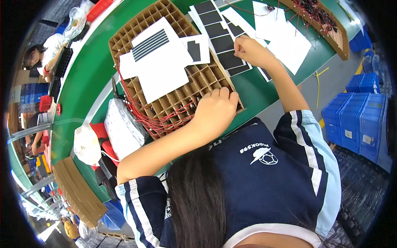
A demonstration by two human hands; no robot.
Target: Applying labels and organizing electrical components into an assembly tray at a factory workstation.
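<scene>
A brown cardboard tray (165,16) divided into many small cells lies on the green table (87,70). White sheets (161,66), one with black stripes, lie on top of it. Red wires (140,115) loop out of its near cells. My left hand (215,111) sits on the tray's near right corner with its fingers curled over the edge beside the wires. My right hand (248,49) is farther away. It pinches the edge of a white sheet of black rectangular pads (219,33) that lies beside the tray.
More white sheets (285,37) and a second cardboard tray of dark parts (326,25) lie at the far right. A white bag (122,128) and stacked cardboard strips (76,190) are at the left. Blue crates (355,120) stand right of the table. Another person (41,53) works at the far left.
</scene>
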